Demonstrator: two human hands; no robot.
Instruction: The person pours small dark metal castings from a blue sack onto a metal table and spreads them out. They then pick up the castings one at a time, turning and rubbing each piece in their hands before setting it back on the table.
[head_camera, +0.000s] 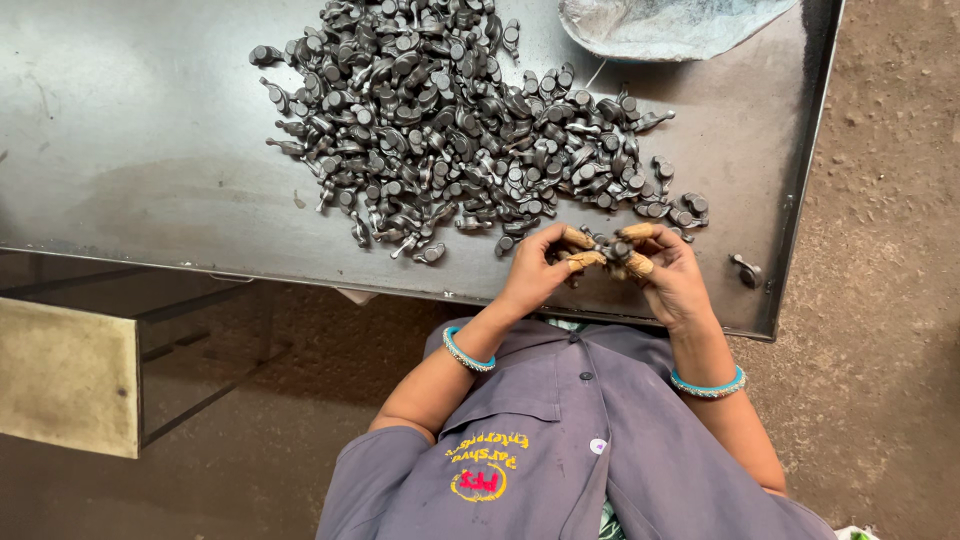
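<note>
Two hands, the left hand (535, 272) and right hand (668, 275), together pinch one small dark metal part (606, 252) over the near edge of the steel desk (150, 150), just near a heap of metal parts (450, 110).

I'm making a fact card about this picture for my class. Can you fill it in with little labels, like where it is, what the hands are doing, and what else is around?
Place: metal table over a dirt floor
Left hand: holds a small dark metal part at the table's near edge
Right hand: grips the same part from the other side
Fingers: wrapped in tan tape
Pile: many dark metal parts heaped on the table
Alone: one part near the right edge
Wrists: blue bangles
Clothes: grey shirt
Top: pale sack
</note>
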